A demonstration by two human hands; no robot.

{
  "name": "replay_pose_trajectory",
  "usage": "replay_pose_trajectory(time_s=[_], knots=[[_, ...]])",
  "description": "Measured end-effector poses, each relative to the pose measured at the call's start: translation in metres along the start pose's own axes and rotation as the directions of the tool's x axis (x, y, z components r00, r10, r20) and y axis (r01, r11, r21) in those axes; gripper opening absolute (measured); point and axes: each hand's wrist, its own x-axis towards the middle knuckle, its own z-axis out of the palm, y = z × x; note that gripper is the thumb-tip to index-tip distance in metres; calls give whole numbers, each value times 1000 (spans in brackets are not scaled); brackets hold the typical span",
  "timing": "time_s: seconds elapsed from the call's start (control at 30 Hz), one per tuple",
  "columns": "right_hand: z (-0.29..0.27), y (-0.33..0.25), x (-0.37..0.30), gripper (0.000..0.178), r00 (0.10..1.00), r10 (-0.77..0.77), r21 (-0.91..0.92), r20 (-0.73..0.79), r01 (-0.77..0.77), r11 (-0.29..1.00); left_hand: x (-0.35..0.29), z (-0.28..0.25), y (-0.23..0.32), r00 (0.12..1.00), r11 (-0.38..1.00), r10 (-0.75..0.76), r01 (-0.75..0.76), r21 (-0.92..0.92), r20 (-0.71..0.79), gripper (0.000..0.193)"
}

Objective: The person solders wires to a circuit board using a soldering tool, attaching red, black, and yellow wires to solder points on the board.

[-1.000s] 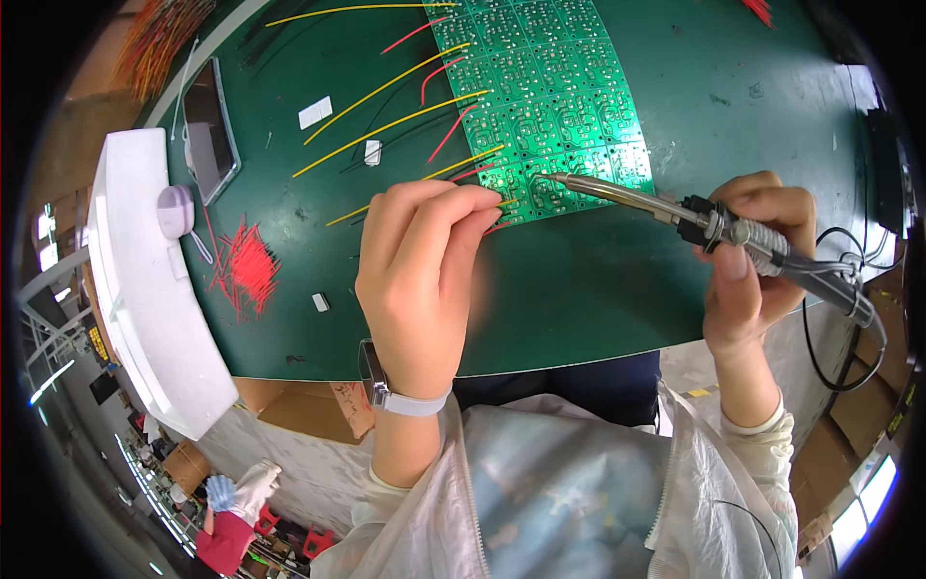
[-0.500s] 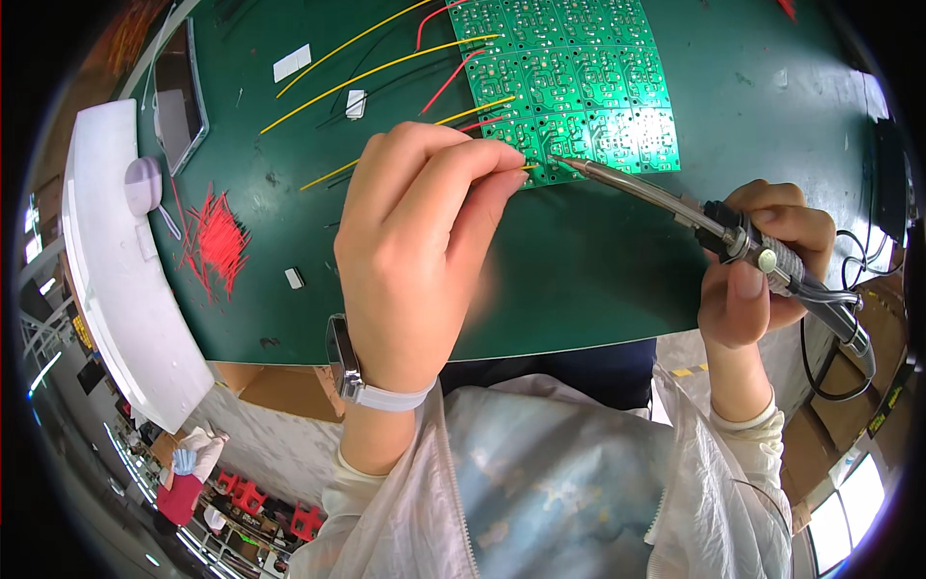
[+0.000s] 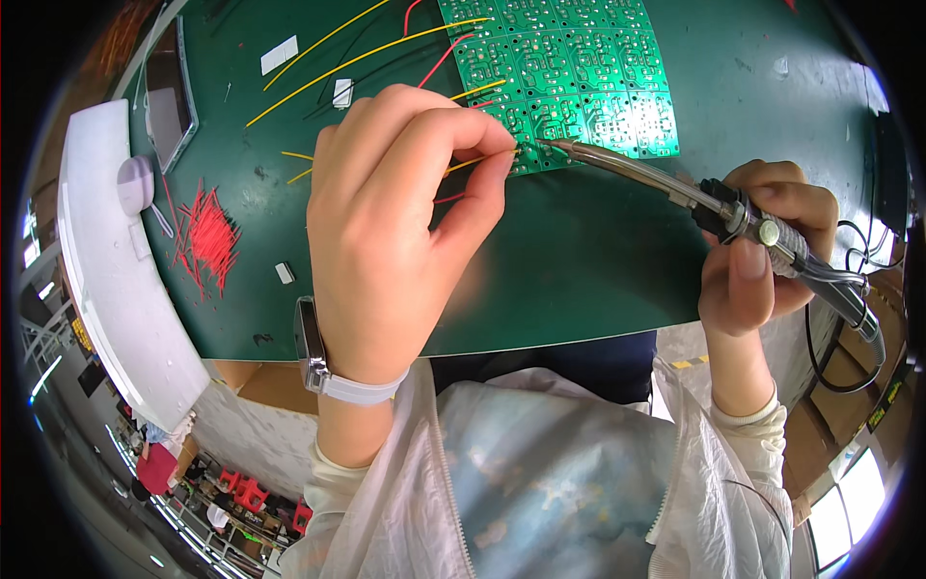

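Observation:
A green circuit board panel (image 3: 608,82) with many small repeated sections lies at the far middle of the table. Thumb and index finger of my left hand (image 3: 386,207) pinch a thin yellow wire (image 3: 466,165), its end at the panel's near-left corner. A red wire (image 3: 449,199) shows in the gap below it; my palm hides the rest of both. My right hand (image 3: 738,294) grips a soldering iron (image 3: 646,176) by its handle. The iron's tip reaches the near edge of the panel, just right of the pinched wire; whether it touches is too small to tell.
Other yellow wires (image 3: 328,79) and red wires (image 3: 439,60) run leftward from the panel. A pile of short red wires (image 3: 210,236) lies at the left, near a dark-screened device (image 3: 172,96) and a white ledge (image 3: 101,261). The iron's black cable (image 3: 820,381) hangs at right.
My left hand has shifted left and slightly up, its thumb and index finger bowed apart around a gap. The view has shifted a little; the iron's tip now sits slightly further left.

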Motion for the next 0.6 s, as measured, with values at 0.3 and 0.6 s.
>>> replay_pose_trajectory(time_s=[0.3, 0.6], knots=[[2, 1, 0, 33, 998, 22, 90, -59, -16, 996, 0, -1, -4, 998, 999, 48, -49, 16, 28, 18], [3, 2, 1, 34, 998, 15, 79, -62, -10, 997, -2, 4, -4, 999, 1000, 31, -32, -1, -13, 17]])
